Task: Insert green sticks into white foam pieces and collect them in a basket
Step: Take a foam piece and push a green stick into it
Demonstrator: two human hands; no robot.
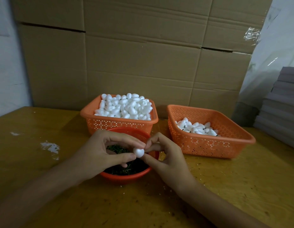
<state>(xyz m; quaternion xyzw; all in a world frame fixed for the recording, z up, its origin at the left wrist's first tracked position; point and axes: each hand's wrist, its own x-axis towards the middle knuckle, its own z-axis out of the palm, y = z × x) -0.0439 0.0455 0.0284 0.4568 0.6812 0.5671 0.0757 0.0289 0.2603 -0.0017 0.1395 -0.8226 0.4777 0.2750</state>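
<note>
Clock bearings taken from the bowl.

- Table (pixel 27 129): wood, yellow varnish, soft sheen; worn white patches at 9 o'clock.
- Bowl (pixel 124 177): red plastic, smooth rim.
- Rear basket (pixel 118 124) at 12 o'clock and side basket (pixel 208 146) at 3 o'clock: 2 alike, orange perforated plastic, semi-matt.
- Foam pieces (pixel 124 106): white, matt. Pinched foam piece (pixel 138 152): the same.
- Green sticks (pixel 124 169): dull, material unclear.
- Cardboard (pixel 143 55): brown, matt, creased.
- Tape (pixel 252 34), between 1 and 2 o'clock: clear, glossy.

white foam piece (pixel 138 152) pinched above green sticks (pixel 124 168)

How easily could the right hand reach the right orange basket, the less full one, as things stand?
Probably easily: the right hand is near that basket, nothing stands between them, and its top is open. The hand does pinch a foam piece together with the left hand.
</note>
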